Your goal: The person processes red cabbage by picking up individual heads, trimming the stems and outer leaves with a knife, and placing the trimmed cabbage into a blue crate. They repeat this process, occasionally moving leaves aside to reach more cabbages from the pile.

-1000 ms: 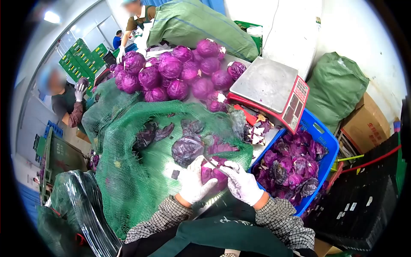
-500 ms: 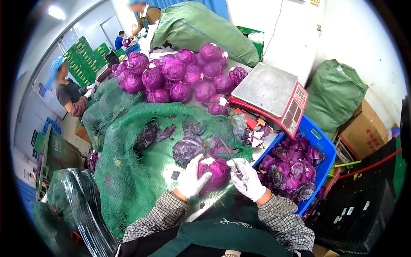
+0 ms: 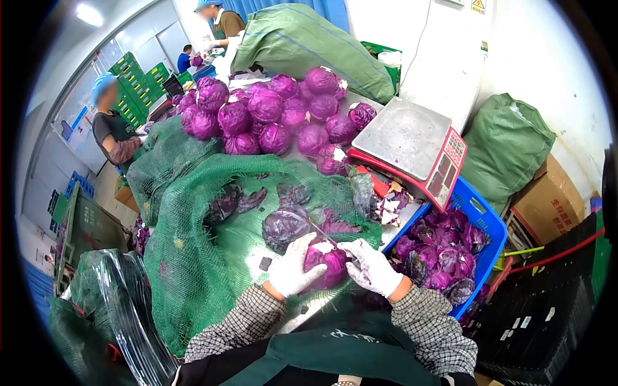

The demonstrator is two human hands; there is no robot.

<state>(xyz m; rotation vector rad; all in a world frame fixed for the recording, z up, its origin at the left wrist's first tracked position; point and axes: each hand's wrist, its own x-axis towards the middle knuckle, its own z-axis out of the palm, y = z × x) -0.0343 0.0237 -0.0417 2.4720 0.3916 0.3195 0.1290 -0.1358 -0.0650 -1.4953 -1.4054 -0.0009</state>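
Note:
A trimmed red cabbage (image 3: 329, 265) is held low over the table in front of me. My left hand (image 3: 293, 269), in a white glove, grips its left side with the thumb across the front. In my gloved right hand (image 3: 372, 269) is a knife (image 3: 320, 231); its thin blade reaches up and left across the top of the cabbage, and the handle is hidden by my fingers. The right fingers touch or nearly touch the cabbage's right side. Just beyond lies a darker, untrimmed cabbage (image 3: 286, 228) on a green mesh sack (image 3: 187, 257), with loose outer leaves (image 3: 235, 201) behind.
Many trimmed cabbages (image 3: 265, 106) are heaped at the back beside a scale (image 3: 405, 138). A blue crate (image 3: 479, 212) of leaves stands at right, near leaf scraps (image 3: 391, 209). Green sacks (image 3: 302, 48) and a cardboard box (image 3: 550, 199) stand farther off. Co-workers (image 3: 116, 128) stand at left.
The knife has swung left, from upright beside the cabbage to across its top. My right hand has closed in on the cabbage. My left hand keeps its hold, and the view has shifted slightly.

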